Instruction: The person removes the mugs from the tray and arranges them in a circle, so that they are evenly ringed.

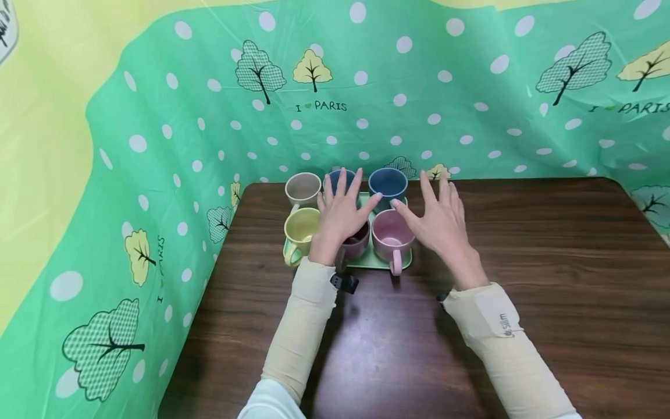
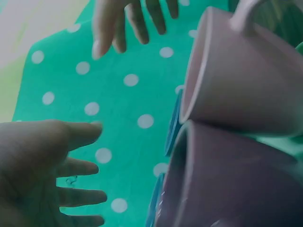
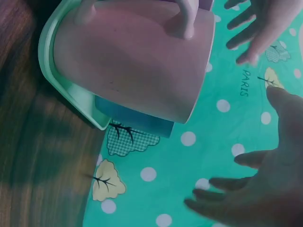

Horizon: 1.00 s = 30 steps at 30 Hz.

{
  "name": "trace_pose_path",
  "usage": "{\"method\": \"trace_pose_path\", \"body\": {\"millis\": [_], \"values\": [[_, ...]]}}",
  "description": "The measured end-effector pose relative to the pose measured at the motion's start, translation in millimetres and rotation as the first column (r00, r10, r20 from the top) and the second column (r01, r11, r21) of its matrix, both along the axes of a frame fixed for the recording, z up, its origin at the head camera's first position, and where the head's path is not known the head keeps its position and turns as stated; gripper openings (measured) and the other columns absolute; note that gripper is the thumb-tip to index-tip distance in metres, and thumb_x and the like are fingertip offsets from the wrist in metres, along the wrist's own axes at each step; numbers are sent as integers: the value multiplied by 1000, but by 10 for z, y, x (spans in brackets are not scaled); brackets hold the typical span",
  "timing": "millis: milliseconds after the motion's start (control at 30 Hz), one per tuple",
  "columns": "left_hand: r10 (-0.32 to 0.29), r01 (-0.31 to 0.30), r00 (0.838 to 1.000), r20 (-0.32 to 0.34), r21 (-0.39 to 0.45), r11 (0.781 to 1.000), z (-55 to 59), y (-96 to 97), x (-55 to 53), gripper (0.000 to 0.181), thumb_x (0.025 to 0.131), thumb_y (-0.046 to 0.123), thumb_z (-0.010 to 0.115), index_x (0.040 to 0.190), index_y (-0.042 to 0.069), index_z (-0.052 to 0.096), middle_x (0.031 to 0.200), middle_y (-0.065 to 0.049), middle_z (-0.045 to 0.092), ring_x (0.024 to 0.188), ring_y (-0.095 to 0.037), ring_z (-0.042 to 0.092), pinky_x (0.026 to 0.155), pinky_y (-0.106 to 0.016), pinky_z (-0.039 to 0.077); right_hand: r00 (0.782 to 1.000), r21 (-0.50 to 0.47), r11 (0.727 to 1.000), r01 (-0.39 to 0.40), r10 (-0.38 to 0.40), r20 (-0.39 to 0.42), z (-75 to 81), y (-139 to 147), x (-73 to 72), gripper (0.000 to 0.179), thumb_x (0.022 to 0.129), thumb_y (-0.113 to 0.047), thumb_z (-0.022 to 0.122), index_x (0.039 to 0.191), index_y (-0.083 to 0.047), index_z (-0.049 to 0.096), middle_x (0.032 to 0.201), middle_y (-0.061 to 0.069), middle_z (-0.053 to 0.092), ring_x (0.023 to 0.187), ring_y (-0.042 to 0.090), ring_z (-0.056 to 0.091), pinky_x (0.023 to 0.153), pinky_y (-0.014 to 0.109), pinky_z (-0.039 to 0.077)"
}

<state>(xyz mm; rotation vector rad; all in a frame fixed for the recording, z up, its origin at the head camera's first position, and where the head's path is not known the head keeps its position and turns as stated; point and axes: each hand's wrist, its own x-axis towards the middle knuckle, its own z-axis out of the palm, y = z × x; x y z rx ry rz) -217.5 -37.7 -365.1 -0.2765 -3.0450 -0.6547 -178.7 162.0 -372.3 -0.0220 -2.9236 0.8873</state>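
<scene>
Several mugs stand in two rows on a light green tray (image 1: 369, 260). The front row has a yellow mug (image 1: 300, 227), a dark purple mug (image 1: 358, 244) and a pink mug (image 1: 392, 235). Behind them are a grey mug (image 1: 303, 189), a blue mug (image 1: 333, 179) and a darker blue mug (image 1: 388, 183). My left hand (image 1: 340, 218), fingers spread, hovers over the middle of the group and partly covers the blue and purple mugs. My right hand (image 1: 442, 218) is held with fingers extended beside the pink mug, its thumb near the rim. Neither hand holds anything.
The tray sits near the back left edge of a dark wooden table (image 1: 549, 279). A green polka-dot cloth (image 1: 450, 105) with printed trees hangs behind the table and along its left side.
</scene>
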Motion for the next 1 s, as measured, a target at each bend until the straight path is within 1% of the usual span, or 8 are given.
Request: {"method": "trace_pose_path", "body": {"millis": [167, 333, 433, 533, 600, 700, 800, 1000], "values": [[67, -43, 990, -127, 182, 982, 98, -179, -23, 52, 95, 40, 53, 138, 13, 49, 140, -13, 47, 127, -34, 43, 106, -46, 35, 995, -171, 982, -80, 66, -81, -10, 30, -21, 95, 85, -60, 58, 154, -17, 10, 158, 16, 13, 143, 38, 18, 109, 62, 22], [131, -67, 973, -189, 309, 949, 149, -440, -24, 38, 95, 31, 54, 123, 8, 60, 120, -12, 60, 113, -30, 53, 98, -42, 40, 990, -283, 953, -111, 80, -119, -14, 54, -11, 92, 84, -52, 65, 152, -12, 19, 151, 17, 31, 135, 34, 34, 107, 57, 30], [170, -85, 966, -193, 382, 920, 130, -668, -25, 33, 94, 29, 55, 118, 8, 63, 111, -10, 64, 107, -26, 57, 95, -40, 42, 989, -336, 935, -117, 81, -120, -28, 75, -6, 89, 83, -50, 67, 151, -13, 23, 148, 15, 36, 133, 33, 38, 107, 53, 32], [206, -125, 968, -142, 440, 889, 74, -940, -12, 33, 95, 28, 55, 118, 6, 63, 109, -11, 64, 104, -25, 59, 94, -38, 44, 990, -368, 922, -119, 82, -117, -52, 93, 0, 87, 83, -48, 69, 150, -14, 26, 145, 15, 39, 131, 33, 41, 107, 51, 33], [227, -169, 970, -82, 443, 880, 21, -1125, 11, 33, 96, 28, 53, 119, 6, 62, 110, -12, 64, 103, -25, 59, 93, -39, 45, 990, -378, 918, -122, 85, -112, -69, 99, 5, 85, 83, -47, 69, 149, -13, 27, 144, 15, 41, 129, 34, 42, 106, 50, 34], [238, -225, 971, 21, 411, 883, -83, -1358, 51, 34, 98, 29, 50, 122, 7, 60, 112, -13, 64, 105, -27, 58, 92, -42, 45, 990, -387, 914, -125, 91, -106, -94, 105, 21, 83, 83, -45, 70, 148, -12, 30, 141, 16, 43, 127, 35, 44, 105, 50, 35], [217, -243, 970, 110, 378, 894, -192, -1486, 75, 36, 98, 31, 49, 124, 8, 58, 116, -13, 62, 109, -29, 57, 92, -44, 45, 991, -389, 913, -122, 92, -96, -119, 108, 44, 82, 83, -45, 70, 147, -11, 31, 140, 17, 44, 126, 36, 45, 104, 51, 36], [216, -282, 953, 212, 362, 889, -463, -1600, 84, 35, 98, 26, 50, 126, 7, 56, 120, -14, 61, 113, -31, 55, 93, -46, 44, 991, -355, 926, -131, 113, -72, -217, 93, 93, 86, 81, -49, 70, 147, -12, 30, 141, 17, 41, 127, 36, 43, 103, 54, 36]]}}
